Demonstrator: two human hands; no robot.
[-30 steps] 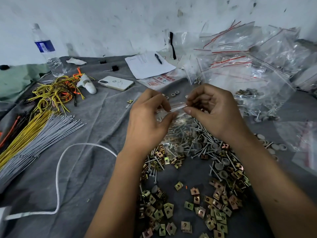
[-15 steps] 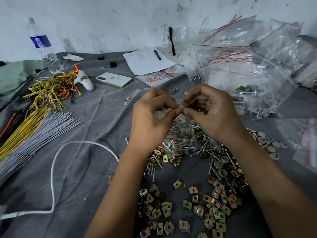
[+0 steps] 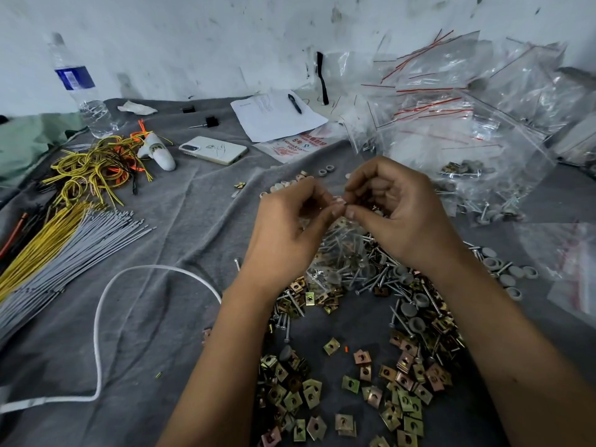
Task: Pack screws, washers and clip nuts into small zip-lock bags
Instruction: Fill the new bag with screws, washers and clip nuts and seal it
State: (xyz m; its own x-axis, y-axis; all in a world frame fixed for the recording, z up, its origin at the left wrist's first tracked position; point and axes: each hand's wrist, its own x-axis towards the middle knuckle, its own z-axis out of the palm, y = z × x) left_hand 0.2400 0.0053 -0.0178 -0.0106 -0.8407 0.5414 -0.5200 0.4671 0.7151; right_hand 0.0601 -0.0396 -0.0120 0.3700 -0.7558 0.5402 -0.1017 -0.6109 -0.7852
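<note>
At frame centre, my left hand [image 3: 283,233] and right hand [image 3: 400,211] meet fingertip to fingertip — both pinching the top of a small bag [image 3: 342,253] holding screws. Clip nuts [image 3: 351,385] lie scattered below — washers [image 3: 512,274] at right.

Grey cloth [image 3: 167,227]; brassy clip nuts [image 3: 380,388]; yellow wires [image 3: 80,166]; washers [image 3: 512,275] probably grey.

clip nuts [image 3: 371,395] lie nearest, screws [image 3: 364,272] behind them, bag pile [image 3: 464,130] far right, wires [image 3: 58,233] left.
</note>
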